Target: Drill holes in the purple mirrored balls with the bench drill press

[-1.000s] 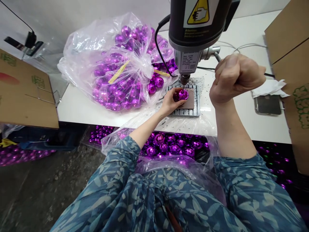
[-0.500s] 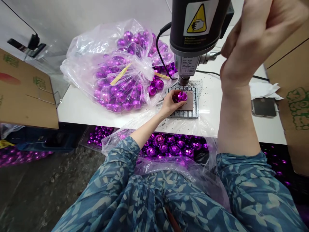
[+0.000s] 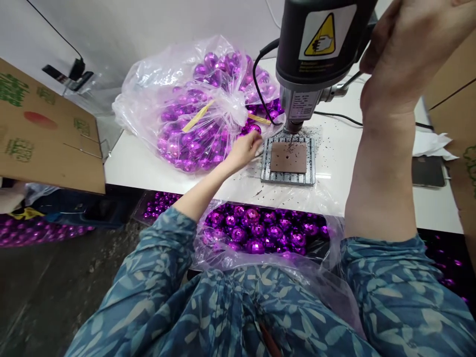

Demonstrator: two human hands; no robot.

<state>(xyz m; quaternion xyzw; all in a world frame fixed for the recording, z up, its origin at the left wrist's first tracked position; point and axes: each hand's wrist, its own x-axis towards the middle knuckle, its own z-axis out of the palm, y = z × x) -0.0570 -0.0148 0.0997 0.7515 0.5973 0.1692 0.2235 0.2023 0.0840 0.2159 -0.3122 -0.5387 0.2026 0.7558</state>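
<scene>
My left hand [image 3: 243, 148] is beside the loose purple faceted balls [image 3: 255, 129] left of the drill press [image 3: 316, 44], its fingers curled; what they hold, if anything, is hidden. At the top right my right hand [image 3: 409, 54] is closed on the press's lever [image 3: 351, 79], its fingertips partly out of sight behind the motor housing. Under the drill bit, a brown square pad [image 3: 296, 166] with a small hole lies on the slotted metal base [image 3: 288, 180], with no ball on it. Dark shavings are scattered around the base.
A tied clear bag of purple balls [image 3: 189, 129] fills the table's left side. An open bag of balls [image 3: 256, 230] is below the front edge. Cardboard boxes [image 3: 48, 134] flank the table; a phone [image 3: 427, 171] and white paper [image 3: 431, 144] are at right.
My left hand has moved left, away from the drill bit to the loose balls. The ball it held under the bit is gone from the pad. The view has shifted slightly.
</scene>
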